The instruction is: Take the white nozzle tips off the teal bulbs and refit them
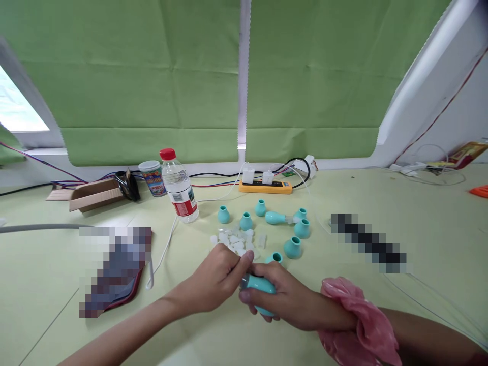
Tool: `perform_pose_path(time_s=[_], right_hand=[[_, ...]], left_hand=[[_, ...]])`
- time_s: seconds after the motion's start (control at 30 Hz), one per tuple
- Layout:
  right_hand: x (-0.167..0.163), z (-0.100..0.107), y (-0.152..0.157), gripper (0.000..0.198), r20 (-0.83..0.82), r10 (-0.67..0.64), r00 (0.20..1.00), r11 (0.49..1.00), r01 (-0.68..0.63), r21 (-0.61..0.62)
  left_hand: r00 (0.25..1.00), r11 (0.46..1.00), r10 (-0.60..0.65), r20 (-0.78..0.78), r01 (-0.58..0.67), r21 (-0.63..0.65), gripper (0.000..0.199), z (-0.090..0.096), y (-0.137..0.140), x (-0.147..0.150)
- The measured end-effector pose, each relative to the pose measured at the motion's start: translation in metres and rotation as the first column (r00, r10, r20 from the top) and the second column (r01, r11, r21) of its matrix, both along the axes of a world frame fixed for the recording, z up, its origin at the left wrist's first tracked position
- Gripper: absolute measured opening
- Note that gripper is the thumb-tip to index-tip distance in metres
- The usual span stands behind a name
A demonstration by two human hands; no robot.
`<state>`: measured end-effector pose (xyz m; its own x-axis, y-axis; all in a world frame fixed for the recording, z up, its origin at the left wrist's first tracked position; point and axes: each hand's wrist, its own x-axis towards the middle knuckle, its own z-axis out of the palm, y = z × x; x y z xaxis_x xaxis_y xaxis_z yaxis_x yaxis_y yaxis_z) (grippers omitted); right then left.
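My right hand (282, 295) wraps round a smooth turquoise squeeze bulb (263, 287), low in the middle of the view. A clear tip (244, 281) shows at the bulb's left end, where my left hand (217, 277) is closed against it; its fingertips are partly hidden. Just beyond my hands lies a loose pile of small white translucent pieces (236, 243). Several turquoise flared cups with round openings stand around the pile, among them one cup (293, 248) at the right and another (223, 215) at the back. A second turquoise bulb (275, 218) with a clear end lies on its side.
On the pale table (430, 218) stand a red-capped water bottle (179, 188), a patterned tub (153, 178) and a cardboard box (97, 193). A yellow power strip (266, 187) with white plugs lies at the back. Blurred-out objects lie left and right; cables cross the table.
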<state>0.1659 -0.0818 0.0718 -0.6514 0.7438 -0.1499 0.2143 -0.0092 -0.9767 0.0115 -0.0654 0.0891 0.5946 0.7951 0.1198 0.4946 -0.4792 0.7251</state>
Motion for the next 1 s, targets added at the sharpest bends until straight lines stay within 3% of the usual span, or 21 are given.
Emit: perform_pose_path(time_s=[0.1, 0.17, 0.2, 0.23, 0.3, 0.37, 0.43, 0.6, 0.73, 0.8, 0.87, 1.0], right_hand=[[0.004, 0.007, -0.001, 0.028, 0.11, 0.14, 0.984, 0.962, -0.161, 0.222], [0.006, 0.012, -0.001, 0.026, 0.198, 0.187, 0.962, 0.868, -0.256, 0.426], [0.007, 0.014, -0.002, 0.025, 0.233, 0.185, 0.955, 0.811, -0.282, 0.512], [0.008, 0.016, -0.002, 0.023, 0.253, 0.159, 0.954, 0.764, -0.281, 0.581], [0.011, 0.021, -0.002, 0.022, 0.26, 0.062, 0.964, 0.694, -0.229, 0.683], [0.014, 0.025, 0.0, 0.02, 0.219, -0.052, 0.974, 0.667, -0.129, 0.733], [0.017, 0.029, 0.003, 0.016, 0.17, -0.12, 0.978, 0.67, -0.046, 0.741], [0.025, 0.033, 0.021, 0.019, 0.036, -0.275, 0.961, 0.666, 0.163, 0.728], [0.035, 0.029, 0.05, 0.019, -0.088, -0.419, 0.904, 0.514, 0.316, 0.797], [0.042, 0.023, 0.067, 0.019, -0.05, -0.507, 0.86, 0.469, 0.324, 0.822], [0.048, 0.015, 0.082, 0.021, 0.077, -0.559, 0.825, 0.506, 0.266, 0.82], [0.057, -0.003, 0.102, 0.024, 0.376, -0.531, 0.759, 0.653, 0.083, 0.753]], left_hand=[[0.983, 0.96, 0.014, 0.183, 0.038, -0.277, 0.05, -0.008, 0.01, -0.001], [0.96, 0.921, 0.08, 0.267, 0.031, -0.388, 0.051, -0.013, 0.021, -0.003], [0.953, 0.925, 0.136, 0.272, -0.023, -0.38, 0.051, -0.016, 0.026, -0.004], [0.949, 0.943, 0.191, 0.251, -0.107, -0.314, 0.051, -0.02, 0.031, -0.005], [0.955, 0.963, 0.267, 0.131, -0.271, 0.007, 0.049, -0.03, 0.041, -0.008], [0.95, 0.883, 0.307, -0.058, -0.262, 0.391, 0.041, -0.042, 0.05, -0.01], [0.909, 0.808, 0.351, -0.226, -0.171, 0.564, 0.033, -0.056, 0.057, -0.013], [0.862, 0.835, 0.357, -0.359, -0.123, 0.536, 0.038, -0.077, 0.061, -0.014], [0.856, 0.835, 0.254, -0.45, 0.04, 0.548, 0.051, -0.078, 0.053, -0.009], [0.838, 0.834, 0.214, -0.502, 0.111, 0.541, 0.056, -0.079, 0.05, -0.007], [0.824, 0.827, 0.218, -0.523, 0.129, 0.548, 0.058, -0.079, 0.049, -0.006], [0.802, 0.805, 0.257, -0.538, 0.13, 0.578, 0.059, -0.079, 0.05, -0.007]])
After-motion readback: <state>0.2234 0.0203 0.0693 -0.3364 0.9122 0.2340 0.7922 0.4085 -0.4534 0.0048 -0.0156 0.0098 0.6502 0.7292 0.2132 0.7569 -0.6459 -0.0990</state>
